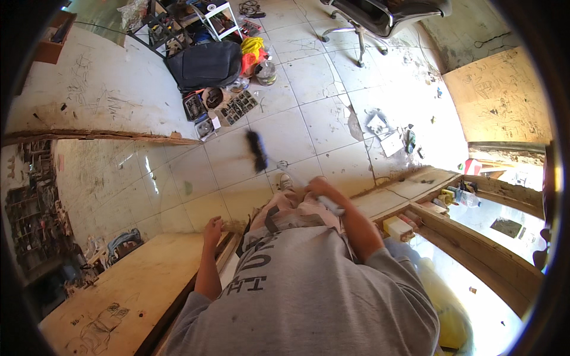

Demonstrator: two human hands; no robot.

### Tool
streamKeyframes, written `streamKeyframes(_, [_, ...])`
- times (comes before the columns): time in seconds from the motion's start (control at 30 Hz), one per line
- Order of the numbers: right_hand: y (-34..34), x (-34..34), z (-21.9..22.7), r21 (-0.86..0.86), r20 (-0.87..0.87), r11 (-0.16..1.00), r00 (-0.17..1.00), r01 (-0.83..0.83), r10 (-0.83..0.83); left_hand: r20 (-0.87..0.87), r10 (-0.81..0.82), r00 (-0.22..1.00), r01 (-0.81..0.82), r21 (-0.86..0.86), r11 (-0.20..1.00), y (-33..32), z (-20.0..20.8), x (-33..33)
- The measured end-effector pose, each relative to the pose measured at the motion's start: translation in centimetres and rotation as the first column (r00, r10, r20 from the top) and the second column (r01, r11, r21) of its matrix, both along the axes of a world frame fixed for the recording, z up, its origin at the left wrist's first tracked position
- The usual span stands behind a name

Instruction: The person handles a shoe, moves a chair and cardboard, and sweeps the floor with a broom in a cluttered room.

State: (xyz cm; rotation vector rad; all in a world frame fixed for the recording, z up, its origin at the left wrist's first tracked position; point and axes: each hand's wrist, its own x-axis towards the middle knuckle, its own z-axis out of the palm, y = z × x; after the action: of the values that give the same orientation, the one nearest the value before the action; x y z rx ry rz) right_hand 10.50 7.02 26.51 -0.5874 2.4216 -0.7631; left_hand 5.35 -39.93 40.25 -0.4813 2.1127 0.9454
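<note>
My right hand [319,187] is closed around the pale handle [295,177] of a long-handled brush. The handle slants down past my legs to a dark bristled head [256,151], smeared by motion, over the tiled floor to the far left of my shoe [285,181]. Nothing shows in my left hand [213,229], which hangs at my left side with its fingers loosely apart, beside a wooden edge.
Ahead on the left lie a black seat cushion [205,65], a sectioned parts tray [239,107] and a clear jar [266,73]. A wheeled chair [380,18] stands far off. White scraps [390,142] lie to the right, near a wooden ledge [409,190].
</note>
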Motion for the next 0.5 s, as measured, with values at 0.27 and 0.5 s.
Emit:
streamKeyframes(0.27, [10.8, 0.5, 10.4, 0.248, 0.528, 0.318, 0.148, 0.915, -0.836, 0.253, 0.318, 0.914, -0.293, -0.132, 0.947, -3.9, -4.2, 9.5])
streamKeyframes(0.5, [10.2, -1.7, 19.3, 0.179, 0.68, 0.451, 0.221, 0.875, -0.699, 0.221, 0.232, 0.947, -0.227, -0.049, 0.973, 1.3, -4.0, 5.6])
